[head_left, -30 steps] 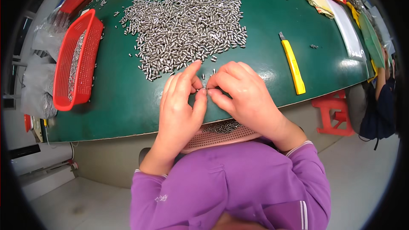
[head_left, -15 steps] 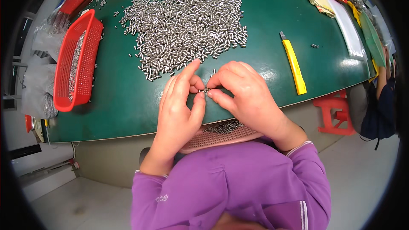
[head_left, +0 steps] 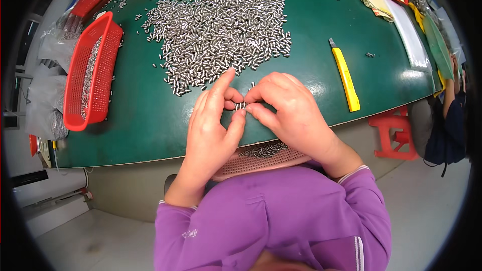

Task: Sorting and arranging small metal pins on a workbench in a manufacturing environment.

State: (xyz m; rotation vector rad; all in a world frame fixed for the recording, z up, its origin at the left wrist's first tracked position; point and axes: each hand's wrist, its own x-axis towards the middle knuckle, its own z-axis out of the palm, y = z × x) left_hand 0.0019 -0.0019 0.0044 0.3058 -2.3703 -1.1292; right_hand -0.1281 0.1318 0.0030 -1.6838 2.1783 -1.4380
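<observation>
Between my two hands, just above the table's front part, are a few small silvery metal pieces [head_left: 240,106] in a short row. My left hand [head_left: 208,123] has its thumb and bent fingers closed on one end of them, its index finger pointing up and away. My right hand [head_left: 287,104] pinches the other end between thumb and index finger. One loose metal piece [head_left: 252,84] lies beside my right index finger. Beyond the hands spreads a large pile of the same small metal pieces [head_left: 221,25]; their exact kind is too small to tell.
A red perforated basket [head_left: 114,45] with metal pieces stands at the left of the green table [head_left: 311,10]. A pink basket [head_left: 266,164] with more pieces rests at my lap. A yellow utility knife [head_left: 346,80] lies right, blade out. A red stool [head_left: 394,135] stands beyond the table's edge.
The row of metal pieces between my fingertips shows more fully now. My left thumb has shifted slightly to the right; both hands stay in nearly the same place.
</observation>
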